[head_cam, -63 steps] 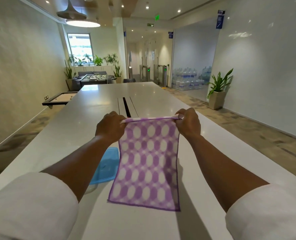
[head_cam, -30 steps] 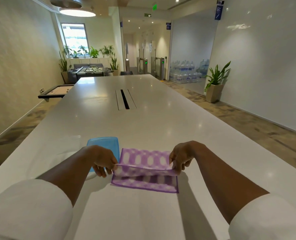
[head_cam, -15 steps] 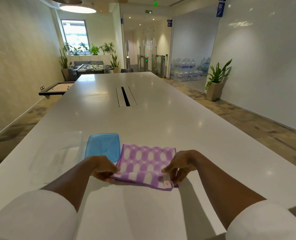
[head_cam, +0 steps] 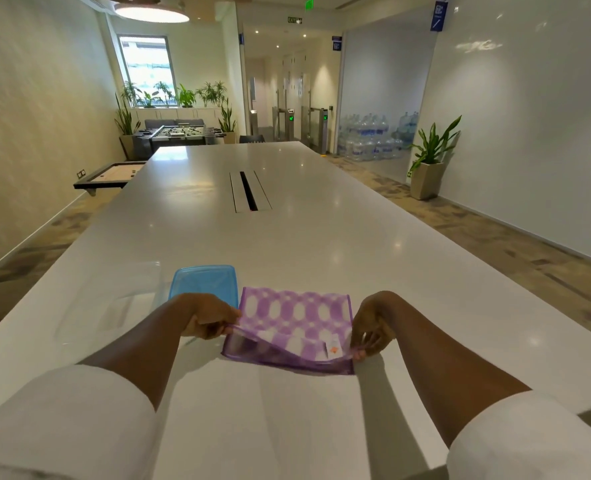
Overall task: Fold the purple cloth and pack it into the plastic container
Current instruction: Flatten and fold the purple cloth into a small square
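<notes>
The purple cloth (head_cam: 292,322), held up full length two seconds ago, now lies doubled over on the white table (head_cam: 321,237), so the first fold is done. The left hand (head_cam: 206,318) and right hand (head_cam: 370,329) each pinch a near corner of the top layer, lifting it slightly. The cloth is thin, soft, patterned with pale ovals; a small tag shows. Just left of the cloth lies a blue lid (head_cam: 204,282); left of that, a clear container (head_cam: 110,306), faint.
</notes>
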A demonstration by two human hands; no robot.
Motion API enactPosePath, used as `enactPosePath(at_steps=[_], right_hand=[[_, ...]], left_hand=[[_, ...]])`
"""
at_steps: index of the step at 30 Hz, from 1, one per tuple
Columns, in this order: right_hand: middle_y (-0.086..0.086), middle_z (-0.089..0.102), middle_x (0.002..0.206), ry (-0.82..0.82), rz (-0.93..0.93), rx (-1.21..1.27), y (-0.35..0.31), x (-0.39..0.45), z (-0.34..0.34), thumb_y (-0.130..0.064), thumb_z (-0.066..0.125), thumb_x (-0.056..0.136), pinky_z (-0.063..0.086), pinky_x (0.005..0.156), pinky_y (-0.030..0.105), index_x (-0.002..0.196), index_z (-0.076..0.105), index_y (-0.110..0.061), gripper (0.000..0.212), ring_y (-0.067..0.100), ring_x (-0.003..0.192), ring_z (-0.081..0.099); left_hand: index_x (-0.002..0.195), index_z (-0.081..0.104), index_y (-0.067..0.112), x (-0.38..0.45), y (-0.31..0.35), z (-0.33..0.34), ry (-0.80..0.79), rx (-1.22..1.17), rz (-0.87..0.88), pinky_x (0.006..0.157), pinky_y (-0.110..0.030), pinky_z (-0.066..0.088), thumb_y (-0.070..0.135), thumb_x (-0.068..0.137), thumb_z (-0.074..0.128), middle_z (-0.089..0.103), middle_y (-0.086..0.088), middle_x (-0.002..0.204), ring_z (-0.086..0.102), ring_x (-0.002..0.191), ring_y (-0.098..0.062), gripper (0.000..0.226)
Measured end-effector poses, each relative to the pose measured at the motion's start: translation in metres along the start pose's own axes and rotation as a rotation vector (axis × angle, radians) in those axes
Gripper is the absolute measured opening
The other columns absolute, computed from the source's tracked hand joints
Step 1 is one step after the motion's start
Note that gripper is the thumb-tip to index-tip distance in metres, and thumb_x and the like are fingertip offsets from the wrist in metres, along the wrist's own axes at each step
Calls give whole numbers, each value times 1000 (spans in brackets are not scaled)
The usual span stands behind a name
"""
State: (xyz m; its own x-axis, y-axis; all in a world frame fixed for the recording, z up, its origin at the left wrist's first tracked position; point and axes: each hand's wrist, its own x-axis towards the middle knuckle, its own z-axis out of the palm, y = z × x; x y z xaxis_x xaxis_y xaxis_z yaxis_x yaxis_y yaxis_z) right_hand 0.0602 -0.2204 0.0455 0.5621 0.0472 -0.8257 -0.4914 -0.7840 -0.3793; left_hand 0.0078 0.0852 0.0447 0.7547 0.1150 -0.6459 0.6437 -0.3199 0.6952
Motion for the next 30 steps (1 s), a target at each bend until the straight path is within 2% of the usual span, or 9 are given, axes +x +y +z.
enactPosePath(at_steps=[3, 6, 9, 11, 15, 19, 22, 26, 30], right_hand=[[11, 63, 63, 106, -236, 248, -9, -3, -8, 5, 55, 92, 55, 52, 22, 73, 57, -2, 20, 13, 53, 63], [13, 60, 69, 343, -604, 703, -18, -3, -13, 13, 61, 84, 56, 58, 28, 72, 54, -7, 24, 18, 55, 65], [16, 62, 85, 296, -783, 1085, -23, -5, -20, 11, 66, 83, 56, 64, 30, 85, 56, -6, 20, 26, 74, 65], [20, 62, 87, 235, -742, 976, -19, -5, -21, 10, 66, 82, 57, 68, 32, 86, 58, -3, 16, 28, 76, 65], [21, 61, 77, 217, -502, 452, -2, -2, -7, 15, 62, 81, 58, 85, 43, 76, 60, 3, 13, 29, 71, 65], [18, 63, 76, 209, -358, 278, 10, 7, 8, 14, 66, 81, 58, 87, 42, 87, 64, 6, 10, 26, 68, 66], [22, 68, 95, 181, -298, 208, 14, 10, 16, 12, 65, 82, 60, 83, 41, 99, 64, 10, 18, 28, 78, 69], [28, 67, 109, 171, -287, 169, 16, 12, 22, 12, 54, 86, 60, 83, 44, 109, 61, 15, 24, 35, 86, 71], [29, 67, 113, 156, -277, 106, 16, 10, 25, 13, 61, 84, 59, 86, 46, 112, 61, 14, 28, 36, 92, 71]], left_hand=[[103, 65, 18, -2, 24, 2, 99, -155, 201, 48, -13, 37, 5, 99, 48, 56, -2, 70, 49, 51, -5, 22], [114, 64, 17, -9, 45, 8, 242, -381, 492, 51, -15, 40, -5, 96, 47, 59, 0, 83, 52, 63, -9, 33], [116, 63, 16, -13, 51, 8, 345, -459, 666, 55, -20, 38, -7, 94, 48, 61, 3, 89, 53, 67, -11, 35], [114, 64, 16, -9, 44, 3, 351, -379, 621, 53, -21, 37, -7, 94, 46, 62, 1, 90, 54, 64, -11, 36], [98, 63, 22, 2, 10, -4, 249, 136, 263, 37, -14, 31, -5, 93, 42, 54, -6, 69, 45, 43, -10, 35], [87, 58, 11, 14, -24, -4, 154, 378, 30, 72, -22, 47, 7, 92, 60, 54, -7, 77, 51, 65, -14, 7], [87, 60, 6, 18, -35, -5, 188, 393, 3, 92, -27, 52, 19, 91, 66, 59, -8, 83, 58, 77, -16, 14], [89, 64, 6, 14, -40, -2, 191, 375, 28, 98, -35, 54, 16, 90, 67, 63, -9, 89, 63, 81, -17, 10], [107, 67, 2, 11, -44, 0, 171, 405, 63, 99, -35, 53, 9, 86, 70, 64, -11, 103, 67, 99, -25, 22]])
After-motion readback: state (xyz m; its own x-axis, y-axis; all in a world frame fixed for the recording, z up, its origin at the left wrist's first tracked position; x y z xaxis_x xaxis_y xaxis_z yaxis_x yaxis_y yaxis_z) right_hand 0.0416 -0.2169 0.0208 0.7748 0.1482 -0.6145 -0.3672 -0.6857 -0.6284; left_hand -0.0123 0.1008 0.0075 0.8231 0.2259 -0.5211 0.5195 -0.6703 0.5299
